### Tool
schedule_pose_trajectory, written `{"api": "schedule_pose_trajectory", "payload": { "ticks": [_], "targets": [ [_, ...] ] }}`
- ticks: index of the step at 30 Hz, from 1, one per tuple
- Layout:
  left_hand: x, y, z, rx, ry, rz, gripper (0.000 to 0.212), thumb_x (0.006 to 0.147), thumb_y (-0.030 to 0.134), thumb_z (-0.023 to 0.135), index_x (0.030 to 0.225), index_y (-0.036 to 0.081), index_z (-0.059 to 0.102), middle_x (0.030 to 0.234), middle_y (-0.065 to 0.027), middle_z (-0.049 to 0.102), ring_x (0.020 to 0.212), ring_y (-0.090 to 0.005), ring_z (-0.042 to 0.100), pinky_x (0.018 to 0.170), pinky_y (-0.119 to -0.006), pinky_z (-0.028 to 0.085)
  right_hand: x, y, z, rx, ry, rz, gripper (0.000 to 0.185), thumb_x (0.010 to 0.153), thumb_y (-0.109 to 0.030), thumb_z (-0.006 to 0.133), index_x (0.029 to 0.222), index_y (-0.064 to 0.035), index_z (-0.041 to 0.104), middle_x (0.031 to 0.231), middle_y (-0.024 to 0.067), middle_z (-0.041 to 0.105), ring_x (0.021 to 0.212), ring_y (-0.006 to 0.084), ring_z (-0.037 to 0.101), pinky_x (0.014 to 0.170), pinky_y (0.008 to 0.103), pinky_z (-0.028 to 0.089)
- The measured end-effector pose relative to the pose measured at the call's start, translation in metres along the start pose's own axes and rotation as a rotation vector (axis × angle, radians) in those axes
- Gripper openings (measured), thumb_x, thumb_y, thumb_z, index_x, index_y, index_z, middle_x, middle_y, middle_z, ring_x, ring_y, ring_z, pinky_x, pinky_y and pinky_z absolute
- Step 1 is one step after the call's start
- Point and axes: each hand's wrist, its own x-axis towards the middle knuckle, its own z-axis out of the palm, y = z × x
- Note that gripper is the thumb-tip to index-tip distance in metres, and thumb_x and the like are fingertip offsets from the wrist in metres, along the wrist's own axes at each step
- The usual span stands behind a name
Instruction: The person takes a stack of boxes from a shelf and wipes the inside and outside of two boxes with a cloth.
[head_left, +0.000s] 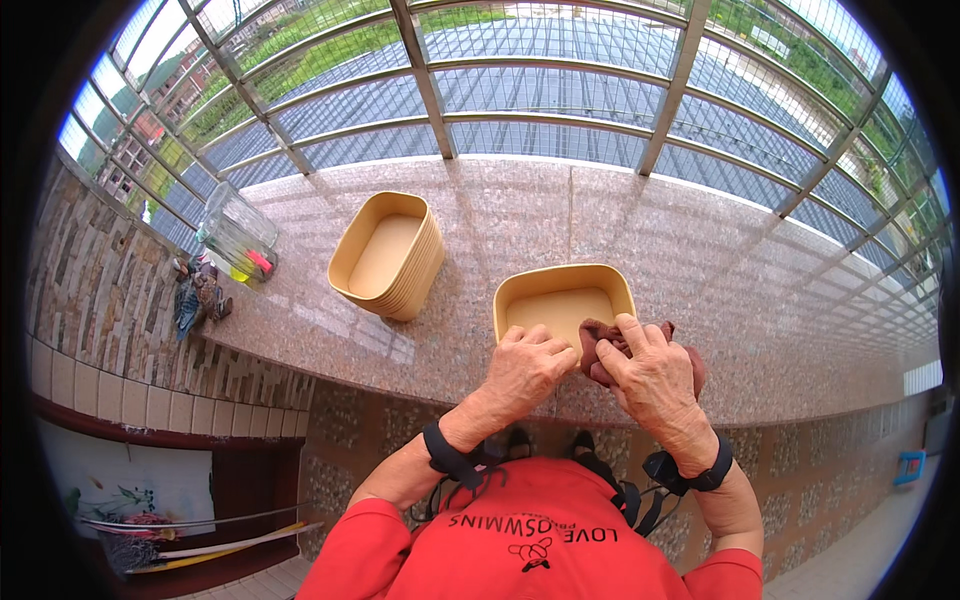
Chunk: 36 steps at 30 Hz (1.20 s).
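Observation:
A tan rectangular container with rounded corners (559, 307) sits on the speckled granite counter (480, 225) in front of me. My left hand (529, 367) grips its near rim, fingers bent over the edge. In my right hand (652, 371) is a bunched reddish-brown cloth (592, 346), pressed at the container's near right corner. Part of the cloth hangs out past the right side of that hand. To the left stands a nested stack of similar tan containers (409, 266), apart from the one I hold.
At the counter's left end stands a clear glass vessel (240, 229) with pink and yellow items by its base. A small figurine-like object (201, 296) is beside it. Metal window bars (547, 66) line the far edge. A blue plastic stool (910, 467) stands far right on the floor.

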Motion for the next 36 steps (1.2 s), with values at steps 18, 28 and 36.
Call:
{"api": "schedule_pose_trajectory", "payload": {
  "ticks": [18,28,36],
  "targets": [
    [-0.023,-0.020,-0.022,-1.716,0.143,-0.868,0.057,0.082,0.034,0.061,0.121,0.001,0.036,0.110,-0.0121,0.051,0.100,-0.0195,0.055,0.068,-0.035,0.054,-0.012,0.001,0.004,0.685,-0.021,0.215,0.020,0.066,-0.005,0.064,0.086,-0.0062,0.058,0.082,0.0067,0.055,0.076,0.0255,0.057,0.066,0.0340,0.047],
    [-0.028,0.000,0.000,-1.674,0.259,-0.684,0.059,0.081,0.025,0.066,0.123,-0.001,0.035,0.117,-0.0114,0.049,0.106,-0.0170,0.048,0.091,-0.031,0.040,0.040,-0.007,0.014,0.633,-0.051,0.498,0.028,0.076,-0.015,0.056,0.100,-0.0025,0.052,0.092,0.0226,0.049,0.088,0.0394,0.050,0.078,0.0434,0.042],
    [-0.027,0.001,0.001,-1.752,0.309,-0.609,0.062,0.081,0.030,0.066,0.123,0.001,0.032,0.117,-0.0090,0.047,0.106,-0.0147,0.047,0.087,-0.028,0.043,0.050,-0.041,0.028,0.821,-0.083,0.132,0.028,0.075,-0.014,0.055,0.102,-0.0074,0.055,0.104,0.0223,0.043,0.090,0.0417,0.052,0.076,0.0457,0.045]
  ]
}}
